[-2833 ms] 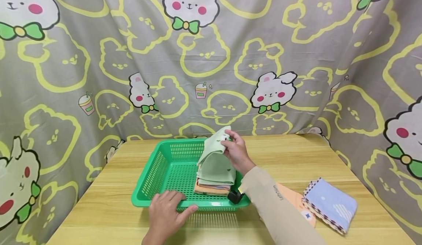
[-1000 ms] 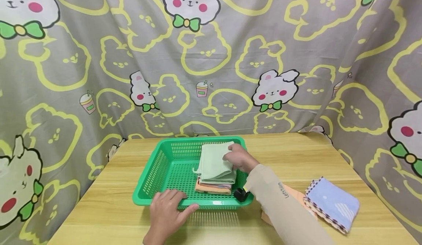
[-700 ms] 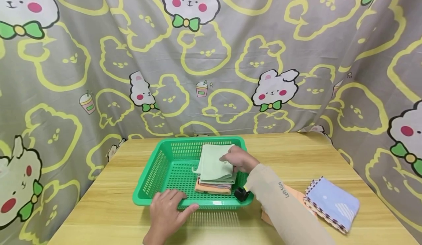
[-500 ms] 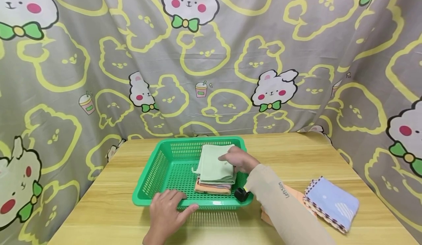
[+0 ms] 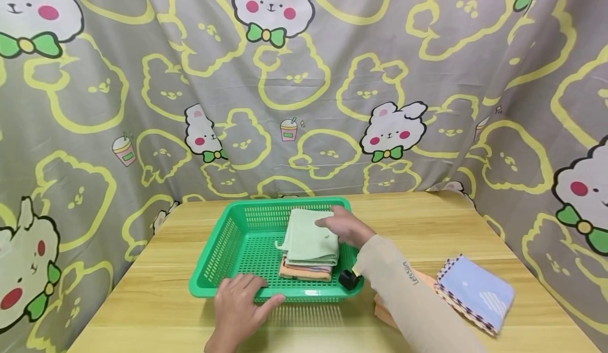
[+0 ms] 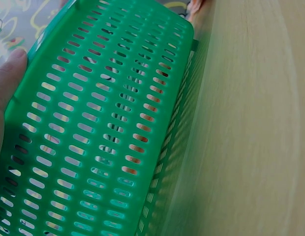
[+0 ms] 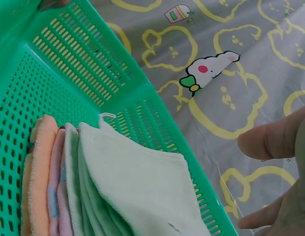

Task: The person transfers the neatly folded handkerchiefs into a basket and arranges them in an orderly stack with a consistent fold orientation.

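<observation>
A green plastic basket [image 5: 254,247] stands on the table, with a stack of folded towels at its right side. On top lies a pale green towel [image 5: 311,237], which shows a small loop at its left edge. Orange and pinkish towels lie beneath it; in the right wrist view the orange towel [image 7: 44,172] shows at the side of the stack. My right hand [image 5: 349,226] hovers over the green towel's right edge, thumb and fingers spread apart and holding nothing. My left hand [image 5: 239,308] grips the basket's front rim, fingers over it and thumb outside.
To the right on the wooden table [image 5: 142,311] lies a folded blue towel [image 5: 480,292] with a checkered edge. It partly overlaps an orange towel [image 5: 387,311], mostly hidden behind my right sleeve. A patterned curtain [image 5: 304,78] hangs behind and along the sides.
Earlier my right hand held up a corner of the green towel; it now lies flat on the stack. The right hand has let go and risen slightly. My left hand stayed on the rim.
</observation>
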{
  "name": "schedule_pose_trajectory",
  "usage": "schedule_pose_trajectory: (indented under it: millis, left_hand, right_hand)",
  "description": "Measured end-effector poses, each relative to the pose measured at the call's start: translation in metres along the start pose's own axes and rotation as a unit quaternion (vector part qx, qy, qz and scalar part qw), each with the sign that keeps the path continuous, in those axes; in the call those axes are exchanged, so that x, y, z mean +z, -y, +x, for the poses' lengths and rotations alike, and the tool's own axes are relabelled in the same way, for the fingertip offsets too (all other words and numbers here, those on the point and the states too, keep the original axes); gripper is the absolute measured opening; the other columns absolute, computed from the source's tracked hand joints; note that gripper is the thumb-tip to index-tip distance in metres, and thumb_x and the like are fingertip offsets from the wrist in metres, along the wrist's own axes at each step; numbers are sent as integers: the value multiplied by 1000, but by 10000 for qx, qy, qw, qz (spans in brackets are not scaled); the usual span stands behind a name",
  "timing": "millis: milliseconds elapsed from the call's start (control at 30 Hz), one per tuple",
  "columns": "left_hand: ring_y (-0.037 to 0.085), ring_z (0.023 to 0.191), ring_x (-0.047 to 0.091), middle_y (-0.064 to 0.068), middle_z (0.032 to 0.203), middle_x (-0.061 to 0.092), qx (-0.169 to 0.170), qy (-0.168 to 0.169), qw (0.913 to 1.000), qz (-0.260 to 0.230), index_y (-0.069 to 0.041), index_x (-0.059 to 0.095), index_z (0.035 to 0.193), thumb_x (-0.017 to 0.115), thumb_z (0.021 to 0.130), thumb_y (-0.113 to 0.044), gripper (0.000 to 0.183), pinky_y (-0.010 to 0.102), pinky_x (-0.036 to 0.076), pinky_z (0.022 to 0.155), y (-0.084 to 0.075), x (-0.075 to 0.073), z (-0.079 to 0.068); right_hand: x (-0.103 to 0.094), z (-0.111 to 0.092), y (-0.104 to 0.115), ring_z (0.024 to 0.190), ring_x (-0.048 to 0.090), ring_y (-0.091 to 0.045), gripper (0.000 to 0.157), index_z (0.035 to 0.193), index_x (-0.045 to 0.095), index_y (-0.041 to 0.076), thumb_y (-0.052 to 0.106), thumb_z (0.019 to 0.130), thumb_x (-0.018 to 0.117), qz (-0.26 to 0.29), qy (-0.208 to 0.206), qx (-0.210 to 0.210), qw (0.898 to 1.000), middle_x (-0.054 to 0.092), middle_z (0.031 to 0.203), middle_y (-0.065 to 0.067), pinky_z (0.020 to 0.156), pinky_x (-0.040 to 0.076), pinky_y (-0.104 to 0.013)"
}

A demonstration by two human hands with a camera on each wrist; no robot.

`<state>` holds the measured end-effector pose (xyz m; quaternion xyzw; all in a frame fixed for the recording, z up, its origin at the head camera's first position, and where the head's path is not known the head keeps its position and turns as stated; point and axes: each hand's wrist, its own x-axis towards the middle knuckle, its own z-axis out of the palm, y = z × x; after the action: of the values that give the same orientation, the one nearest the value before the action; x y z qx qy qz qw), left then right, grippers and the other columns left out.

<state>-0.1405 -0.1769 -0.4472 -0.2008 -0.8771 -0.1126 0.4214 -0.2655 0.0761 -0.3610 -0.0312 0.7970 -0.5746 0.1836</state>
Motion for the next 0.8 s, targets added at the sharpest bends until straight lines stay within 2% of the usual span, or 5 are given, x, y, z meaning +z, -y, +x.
schedule_pose_trajectory:
  millis: [433,667,800]
  left_hand:
    - [12,65,61,-10,70,65,23,-75,10000,-18,-22,65,71,48,84,-75,58,30,36,57,1,1,0]
    - [12,64,61,-10,70,65,13,-54,10000,-9,-22,65,71,48,84,-75,57,29,36,57,1,1,0]
    - [12,64,61,-10,70,65,-1,-45,10000,-19,-22,65,71,49,84,-75,57,29,36,58,1,0,-1]
  right_hand:
    - [-8,-3,5,138,25,-46,78,153,10,1,23,97,59,21,78,-80,9999,14,157,-24,100,32,-63]
    - [-16,-4,3,138,24,-47,73,152,11,-2,18,98,57,321,229,-212,9990,14,156,-25,100,35,-60]
    - [-21,-5,1,136,30,-47,69,151,13,-3,15,99,55,475,413,-352,9974,25,152,-27,100,37,-57]
